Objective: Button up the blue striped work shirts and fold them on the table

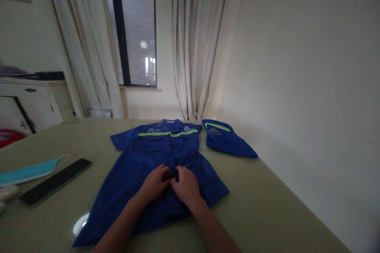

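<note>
A blue short-sleeved work shirt lies spread out on the table, its collar at the far side and its hem towards me. Yellow-green reflective stripes cross its chest, with pale printing above them. Both hands meet at the shirt's front middle, below the pockets. My left hand has its fingers closed on the cloth at the front edge. Close beside it, my right hand pinches the cloth too. Whatever small part sits between the fingertips is hidden.
Right of the collar lies another folded blue garment with a reflective stripe. A phone, a light-blue face mask and a pale rounded object are on the left of the green table. A wall borders the right side.
</note>
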### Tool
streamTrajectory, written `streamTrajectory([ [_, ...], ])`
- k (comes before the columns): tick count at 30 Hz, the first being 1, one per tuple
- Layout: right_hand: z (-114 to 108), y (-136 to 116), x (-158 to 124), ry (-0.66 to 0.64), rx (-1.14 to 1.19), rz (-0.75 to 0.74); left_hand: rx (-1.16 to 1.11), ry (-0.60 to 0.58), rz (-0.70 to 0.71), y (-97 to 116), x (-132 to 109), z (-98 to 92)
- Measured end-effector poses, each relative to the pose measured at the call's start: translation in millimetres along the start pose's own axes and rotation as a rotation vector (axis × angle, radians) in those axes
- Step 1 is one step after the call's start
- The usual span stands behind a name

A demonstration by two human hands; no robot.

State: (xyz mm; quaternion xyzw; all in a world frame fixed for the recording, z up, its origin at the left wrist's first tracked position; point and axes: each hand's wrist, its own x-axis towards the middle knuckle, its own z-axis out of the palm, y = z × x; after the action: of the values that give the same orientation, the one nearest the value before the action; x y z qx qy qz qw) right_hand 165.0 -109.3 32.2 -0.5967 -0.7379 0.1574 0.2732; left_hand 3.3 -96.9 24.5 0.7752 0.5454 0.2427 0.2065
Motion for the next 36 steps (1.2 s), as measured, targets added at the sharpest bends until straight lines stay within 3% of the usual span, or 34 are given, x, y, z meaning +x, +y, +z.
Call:
streamTrajectory([
  [4,-5,7,8,0.048,0.139,0.042,-0.018,-0.008,-0.003,-3,1,-4.0],
  [8,-9,11,13,0.138,0.307,0.014,-0.066,0.111,0.141,-4,-4,-3.6],
  [11,-9,10,12,0.131,0.363,0.000,-0.105,0.193,0.192,-3,-6,-2.2],
  [19,-6,4,3,0.151,0.244,-0.011,-0.159,0.208,0.162,2,-8,0.4],
  [31,-8,0,-1,0.112,0.123,-0.050,0.191,0.157,0.384,6,-15,-8.4],
  [36,-7,-1,-3,0.108,0.106,-0.030,0.281,0.146,0.391,8,-15,-10.6],
])
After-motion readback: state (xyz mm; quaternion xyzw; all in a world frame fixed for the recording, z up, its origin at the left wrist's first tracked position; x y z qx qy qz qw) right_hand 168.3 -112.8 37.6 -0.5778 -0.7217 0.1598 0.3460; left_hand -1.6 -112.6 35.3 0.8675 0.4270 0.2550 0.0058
